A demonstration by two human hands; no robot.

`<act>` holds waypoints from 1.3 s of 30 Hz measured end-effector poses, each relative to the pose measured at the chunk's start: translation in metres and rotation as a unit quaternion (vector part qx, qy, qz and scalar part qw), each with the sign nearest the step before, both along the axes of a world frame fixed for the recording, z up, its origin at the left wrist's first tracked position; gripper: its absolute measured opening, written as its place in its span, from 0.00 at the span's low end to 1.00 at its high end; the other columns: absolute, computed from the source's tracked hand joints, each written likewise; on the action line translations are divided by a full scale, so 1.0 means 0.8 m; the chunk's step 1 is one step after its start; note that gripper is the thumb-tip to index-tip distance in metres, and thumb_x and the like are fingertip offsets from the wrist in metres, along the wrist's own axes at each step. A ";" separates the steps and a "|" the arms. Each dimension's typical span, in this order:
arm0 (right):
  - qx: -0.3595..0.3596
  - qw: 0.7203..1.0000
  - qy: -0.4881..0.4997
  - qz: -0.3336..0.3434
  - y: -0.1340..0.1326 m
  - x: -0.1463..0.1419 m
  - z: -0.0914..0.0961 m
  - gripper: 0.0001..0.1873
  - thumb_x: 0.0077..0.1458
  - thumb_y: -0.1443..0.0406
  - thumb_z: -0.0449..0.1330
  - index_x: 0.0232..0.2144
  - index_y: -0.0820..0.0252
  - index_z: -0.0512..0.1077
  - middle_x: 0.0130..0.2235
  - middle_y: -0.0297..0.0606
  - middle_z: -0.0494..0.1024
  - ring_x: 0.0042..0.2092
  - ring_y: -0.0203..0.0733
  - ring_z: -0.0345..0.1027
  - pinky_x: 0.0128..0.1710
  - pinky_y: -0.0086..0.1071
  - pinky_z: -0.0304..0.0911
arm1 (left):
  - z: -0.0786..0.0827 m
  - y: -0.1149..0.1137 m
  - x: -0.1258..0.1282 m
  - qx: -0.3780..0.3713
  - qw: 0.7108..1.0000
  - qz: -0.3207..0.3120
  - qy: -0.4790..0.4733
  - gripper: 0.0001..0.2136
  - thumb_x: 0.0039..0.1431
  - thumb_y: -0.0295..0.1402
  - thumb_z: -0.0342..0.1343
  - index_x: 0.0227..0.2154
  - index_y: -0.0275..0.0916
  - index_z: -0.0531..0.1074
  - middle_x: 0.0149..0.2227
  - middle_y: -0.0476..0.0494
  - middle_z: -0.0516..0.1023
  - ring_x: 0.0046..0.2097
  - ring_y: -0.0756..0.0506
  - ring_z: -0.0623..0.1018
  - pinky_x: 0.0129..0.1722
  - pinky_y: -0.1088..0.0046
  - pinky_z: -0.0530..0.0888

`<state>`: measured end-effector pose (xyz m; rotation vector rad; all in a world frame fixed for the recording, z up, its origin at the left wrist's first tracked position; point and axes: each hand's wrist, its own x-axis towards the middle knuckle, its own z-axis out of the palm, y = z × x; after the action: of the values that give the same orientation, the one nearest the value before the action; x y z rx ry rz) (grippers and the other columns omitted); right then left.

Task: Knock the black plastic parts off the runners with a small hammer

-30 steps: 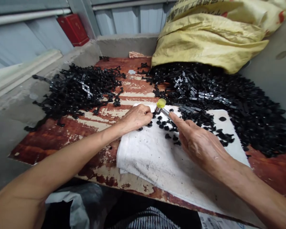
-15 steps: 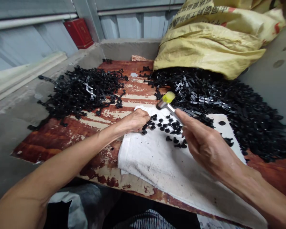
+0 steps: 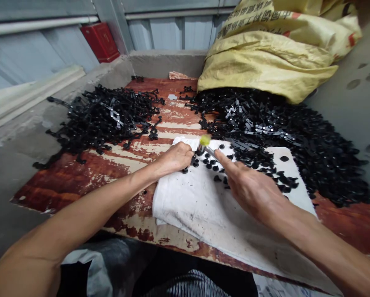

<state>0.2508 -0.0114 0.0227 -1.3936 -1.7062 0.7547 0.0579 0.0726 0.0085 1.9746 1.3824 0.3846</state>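
Yellow-headed hammer [image 3: 204, 141], black parts [image 3: 265, 123], stained white cloth [image 3: 197, 206], yellow sack [image 3: 265, 62], red box [image 3: 101, 39]

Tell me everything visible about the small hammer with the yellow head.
The small hammer has a yellow, plastic-looking face on a shiny metal head and a slim metal handle. The right hand grips the handle, forefinger stretched along it. The head is down and blurred at the far left corner of the white cloth, right beside the left hand, which pinches a small black part under it.
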 end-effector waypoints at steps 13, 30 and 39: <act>-0.046 0.996 -0.068 0.026 0.016 -0.001 0.013 0.12 0.58 0.60 0.54 0.41 0.59 0.73 0.18 0.24 0.57 0.18 0.33 0.47 0.17 0.29 0.45 | 0.018 -0.009 -0.014 -0.032 0.992 -0.092 -0.080 0.13 0.59 0.28 0.48 0.19 0.38 0.63 0.19 0.53 0.64 0.23 0.53 0.63 0.23 0.76 0.58; -0.179 0.961 0.209 -0.029 -0.050 -0.023 -0.026 0.19 0.55 0.48 0.60 0.29 0.55 0.64 0.17 0.23 0.61 0.15 0.31 0.52 0.12 0.25 0.52 | 0.029 -0.094 -0.010 0.029 0.998 -0.011 -0.048 0.15 0.66 0.38 0.44 0.23 0.40 0.61 0.21 0.54 0.63 0.26 0.50 0.64 0.27 0.72 0.59; -0.234 0.935 0.262 -0.041 -0.072 -0.016 -0.029 0.22 0.53 0.45 0.62 0.32 0.57 0.69 0.17 0.24 0.61 0.16 0.30 0.52 0.12 0.22 0.52 | 0.021 -0.052 -0.002 -0.171 0.974 0.041 -0.139 0.07 0.63 0.29 0.48 0.28 0.37 0.66 0.21 0.54 0.67 0.19 0.55 0.66 0.19 0.79 0.61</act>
<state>0.2383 -0.0690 -0.0007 -1.3883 -1.0819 1.4078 0.0560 0.0309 0.0256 1.5238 1.2572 0.4125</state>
